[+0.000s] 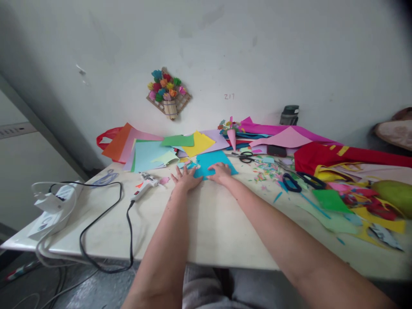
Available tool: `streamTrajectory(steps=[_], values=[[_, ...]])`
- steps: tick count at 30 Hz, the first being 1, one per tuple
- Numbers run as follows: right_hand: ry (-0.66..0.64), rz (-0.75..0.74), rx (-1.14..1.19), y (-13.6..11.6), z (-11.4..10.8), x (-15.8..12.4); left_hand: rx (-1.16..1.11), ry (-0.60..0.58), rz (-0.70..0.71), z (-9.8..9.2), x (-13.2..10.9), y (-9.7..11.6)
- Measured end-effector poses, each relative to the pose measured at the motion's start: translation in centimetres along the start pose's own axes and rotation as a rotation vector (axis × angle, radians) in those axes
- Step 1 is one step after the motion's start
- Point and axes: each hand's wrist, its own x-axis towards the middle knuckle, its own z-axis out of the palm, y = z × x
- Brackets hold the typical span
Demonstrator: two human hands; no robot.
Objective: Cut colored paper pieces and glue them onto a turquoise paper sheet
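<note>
A sheet of bright blue paper (215, 161) lies flat on the white table, between and under my hands. My left hand (186, 178) rests palm down at the sheet's left edge, fingers spread. On the sheet's front part lies my right hand (220, 172), its fingers bent and apart, with no object visible in it. Small blue scraps (192, 164) sit just beyond my left fingers. Left of that hand, a white glue gun (144, 187) lies on its side near a pink scrap (164, 180).
Coloured sheets (151, 153) are piled along the wall. Black-handled scissors (247, 157), confetti-like paper bits (267, 168) and larger scissors (292, 183) lie to the right. A black cord (96, 219) and a power strip (53, 214) occupy the left. A paper bouquet (231, 135) stands at the back.
</note>
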Motion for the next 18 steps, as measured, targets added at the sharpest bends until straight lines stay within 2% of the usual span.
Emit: streamTrajectory(steps=[6,10,16,18], values=[[-0.117,0.007,-0.099,0.7,-1.3,-0.4,-0.016,0.001,-0.008,-0.2,0.0,-0.5],[-0.198,-0.002,-0.129,2.0,-2.2,-0.2,0.002,0.008,-0.019,0.0,0.3,-0.6],[-0.228,0.043,-0.143,5.2,-3.3,0.2,-0.006,0.023,-0.028,0.3,0.4,-0.6],[-0.190,0.045,-0.147,6.3,-3.3,0.5,-0.005,0.015,-0.038,0.2,0.3,-0.5]])
